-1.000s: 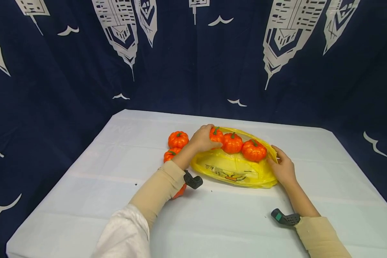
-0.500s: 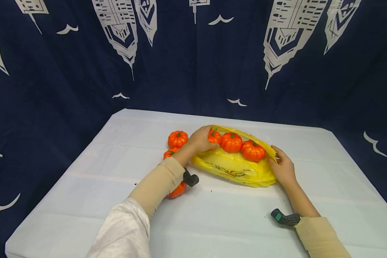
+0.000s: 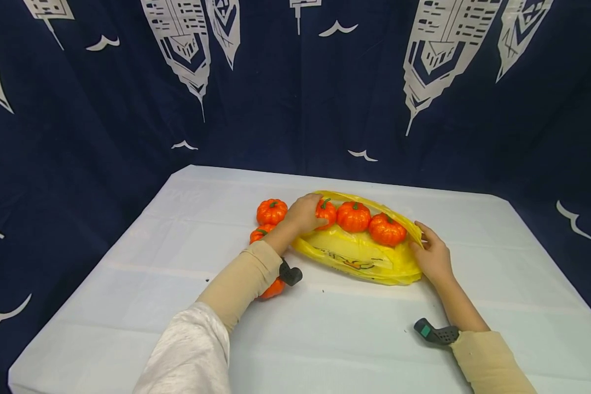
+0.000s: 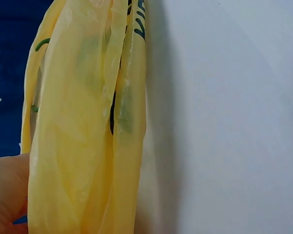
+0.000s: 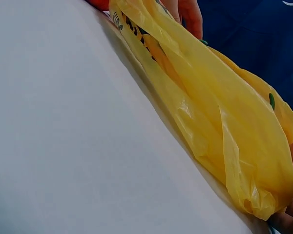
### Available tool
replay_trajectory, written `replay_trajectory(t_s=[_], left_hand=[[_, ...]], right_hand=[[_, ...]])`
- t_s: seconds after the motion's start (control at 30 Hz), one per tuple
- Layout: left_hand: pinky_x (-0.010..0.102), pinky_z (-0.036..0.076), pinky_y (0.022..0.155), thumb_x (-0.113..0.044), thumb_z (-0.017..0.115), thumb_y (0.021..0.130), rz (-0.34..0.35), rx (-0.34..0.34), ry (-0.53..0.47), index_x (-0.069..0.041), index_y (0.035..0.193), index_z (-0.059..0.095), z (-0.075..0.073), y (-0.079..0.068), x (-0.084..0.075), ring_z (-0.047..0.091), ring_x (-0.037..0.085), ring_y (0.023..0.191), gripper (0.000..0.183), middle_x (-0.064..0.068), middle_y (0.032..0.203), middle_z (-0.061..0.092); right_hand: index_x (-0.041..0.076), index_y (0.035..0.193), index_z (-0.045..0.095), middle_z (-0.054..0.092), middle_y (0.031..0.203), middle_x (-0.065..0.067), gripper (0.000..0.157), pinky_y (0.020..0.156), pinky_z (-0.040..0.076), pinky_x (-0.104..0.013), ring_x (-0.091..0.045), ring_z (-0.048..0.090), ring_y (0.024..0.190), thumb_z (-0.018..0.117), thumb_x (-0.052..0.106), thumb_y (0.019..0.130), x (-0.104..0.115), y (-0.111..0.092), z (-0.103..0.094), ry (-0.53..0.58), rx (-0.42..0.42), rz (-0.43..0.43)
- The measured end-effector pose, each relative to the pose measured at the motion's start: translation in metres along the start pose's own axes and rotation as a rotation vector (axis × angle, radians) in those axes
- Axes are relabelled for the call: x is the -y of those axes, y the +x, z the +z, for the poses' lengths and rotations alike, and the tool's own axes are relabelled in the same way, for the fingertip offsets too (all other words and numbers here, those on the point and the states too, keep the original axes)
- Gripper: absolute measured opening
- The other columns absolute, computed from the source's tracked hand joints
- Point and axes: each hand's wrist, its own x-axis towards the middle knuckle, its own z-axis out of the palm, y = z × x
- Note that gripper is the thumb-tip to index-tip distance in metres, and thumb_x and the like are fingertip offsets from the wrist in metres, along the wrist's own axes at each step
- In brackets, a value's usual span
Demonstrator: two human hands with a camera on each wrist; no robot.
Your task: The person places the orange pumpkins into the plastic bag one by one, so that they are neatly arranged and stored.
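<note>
In the head view a yellow plastic bag (image 3: 347,249) lies on its side, its mouth spread toward the far side. Three small orange pumpkins with green stems sit in a row in the mouth: a left pumpkin (image 3: 326,213), a middle pumpkin (image 3: 353,217) and a right pumpkin (image 3: 387,230). My left hand (image 3: 302,213) grips the left pumpkin, thumb on its near side. My right hand (image 3: 432,254) pinches the bag's right rim. Both wrist views show mostly the bag's outer side; there the left hand (image 4: 9,190) is partly hidden behind the plastic.
Left of the bag, loose pumpkins stand on the white-covered table (image 3: 128,312): a far pumpkin (image 3: 272,212), another pumpkin (image 3: 261,233) behind my left forearm, and a near pumpkin (image 3: 274,288) partly covered by it. A dark blue patterned curtain (image 3: 300,109) hangs behind.
My left hand has shifted slightly left, with the left pumpkin in it. The bag's near side has sunk a little flatter. My right hand stays at the rim.
</note>
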Motion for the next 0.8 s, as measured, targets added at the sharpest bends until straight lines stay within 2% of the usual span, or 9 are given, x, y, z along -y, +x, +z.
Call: replay_trajectory(t_s=[0.2, 0.3, 0.57, 0.8], left_hand=[[0.036, 0.031, 0.112, -0.034, 0.071, 0.090, -0.002, 0.001, 0.003, -0.004, 0.147, 0.040, -0.001, -0.001, 0.000, 0.040, 0.026, 0.136, 0.071, 0.010, 0.150, 0.041], [0.037, 0.032, 0.112, -0.032, 0.072, 0.089, -0.008, -0.008, -0.029, -0.004, 0.147, 0.040, -0.005, -0.004, -0.001, 0.041, 0.026, 0.135, 0.072, 0.010, 0.149, 0.043], [0.036, 0.031, 0.112, -0.030, 0.072, 0.090, 0.004, -0.059, -0.174, -0.007, 0.146, 0.043, -0.019, -0.014, -0.001, 0.040, 0.026, 0.136, 0.068, 0.009, 0.149, 0.044], [0.041, 0.037, 0.108, -0.030, 0.071, 0.091, 0.003, -0.086, -0.361, -0.010, 0.147, 0.043, -0.041, -0.032, 0.010, 0.042, 0.028, 0.134, 0.066, 0.009, 0.148, 0.044]], right_hand=[[0.001, 0.150, 0.033, 0.046, 0.133, -0.032, 0.053, 0.072, 0.041, -0.010, -0.044, 0.053, 0.112, 0.047, 0.008, 0.099, 0.001, 0.000, 0.000, -0.009, 0.002, 0.005], [0.001, 0.150, 0.033, 0.046, 0.133, -0.032, 0.053, 0.073, 0.042, -0.011, -0.044, 0.052, 0.112, 0.047, 0.008, 0.099, 0.002, 0.000, 0.001, -0.012, 0.007, 0.010], [0.001, 0.149, 0.034, 0.047, 0.132, -0.032, 0.052, 0.068, 0.038, -0.004, -0.045, 0.053, 0.111, 0.047, 0.009, 0.099, 0.000, 0.000, 0.001, 0.002, -0.002, 0.000], [0.001, 0.150, 0.034, 0.047, 0.132, -0.032, 0.053, 0.068, 0.038, -0.004, -0.045, 0.053, 0.111, 0.046, 0.008, 0.099, -0.002, 0.000, 0.001, -0.003, -0.002, -0.001]])
